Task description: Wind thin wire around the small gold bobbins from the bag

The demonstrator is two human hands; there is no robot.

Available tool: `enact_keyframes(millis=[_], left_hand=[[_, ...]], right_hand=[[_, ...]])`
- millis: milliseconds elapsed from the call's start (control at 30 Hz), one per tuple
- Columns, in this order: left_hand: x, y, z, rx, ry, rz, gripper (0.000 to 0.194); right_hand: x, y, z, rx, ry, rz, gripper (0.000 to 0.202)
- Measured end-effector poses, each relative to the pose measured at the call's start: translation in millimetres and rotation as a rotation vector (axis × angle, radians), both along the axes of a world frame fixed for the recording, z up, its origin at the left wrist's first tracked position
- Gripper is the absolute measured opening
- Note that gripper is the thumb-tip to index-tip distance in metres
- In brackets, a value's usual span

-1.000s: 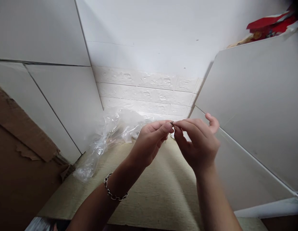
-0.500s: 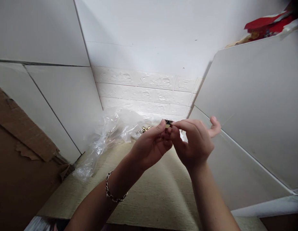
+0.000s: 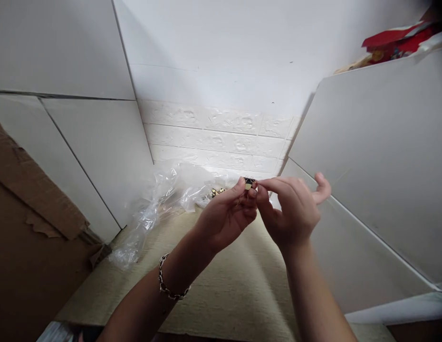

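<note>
Between the thumb and fingers of my left hand is a small black and gold piece, with fine thread-like strands sticking up at its top edge and hanging below. Its exact kind is too small to make out. My right hand pinches thumb and forefinger together at the piece's right side, on what looks like a thin yellowish thread. This thread shows again beyond the raised little finger. Behind my left hand, several small gold pieces lie on clear plastic.
Crumpled clear plastic lies along the table's back left, against the white brick-patterned wall. A beige cloth-like surface spreads under my arms. White panels flank both sides. Torn cardboard stands at left, and a red packet lies up right.
My right hand has shifted slightly to the right, a little away from the piece. The left hand keeps its hold almost unmoved.
</note>
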State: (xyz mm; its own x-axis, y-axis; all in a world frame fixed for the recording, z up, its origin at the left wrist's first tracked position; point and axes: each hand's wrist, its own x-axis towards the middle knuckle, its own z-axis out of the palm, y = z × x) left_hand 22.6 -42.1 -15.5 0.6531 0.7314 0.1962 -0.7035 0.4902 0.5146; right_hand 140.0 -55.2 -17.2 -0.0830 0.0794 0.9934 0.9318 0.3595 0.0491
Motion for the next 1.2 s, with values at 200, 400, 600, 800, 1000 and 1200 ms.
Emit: enact_keyframes(millis=[200,400,600,800,1000,1200], left_hand=[[-1,4,0.1,-0.049,-0.021,0.038,0.021],[0,12,-3.9,0.013,0.081,0.122,0.015],[1,13,-8.0,0.122,0.158,0.15,0.013],[2,14,-10.0,0.155,0.205,0.145,0.017],[4,5,-7.1,0.095,0.119,0.132,0.018],[4,-4,-3.6,0.011,0.06,0.096,0.021]], right_hand=[[0,2,-0.4,0.017,-0.037,-0.018,0.01],[0,2,0.9,-0.002,-0.039,0.004,0.008],[3,4,-1.3,-0.044,-0.085,-0.007,0.014],[2,3,-0.8,-0.019,-0.091,-0.027,0.015],[-2,5,-3.6,0.091,-0.122,-0.033,0.007],[-5,3,-4.5,0.113,-0.07,0.001,0.007]])
